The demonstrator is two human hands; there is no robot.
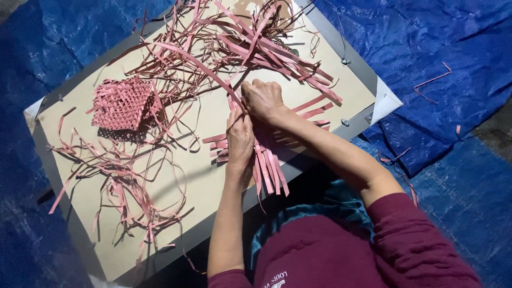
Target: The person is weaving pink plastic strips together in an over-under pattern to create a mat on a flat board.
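Many flat pink strips, crossed, part-woven

Head cam, steep downward, close over board

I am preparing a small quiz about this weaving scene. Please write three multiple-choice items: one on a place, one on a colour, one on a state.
1. Where does the finished woven mat lie on the board?
A. left of both hands
B. under the hands
C. off on the tarp

2. What colour is the tarp?
A. green
B. blue
C. white

3. What are the left hand and right hand doing?
A. resting apart, empty
B. pressed together on pink strips
C. lifting the board

Answers: 1 A, the mat lies well left of the hands. 2 B, blue sheet all around. 3 B, both hands meet on the strips.
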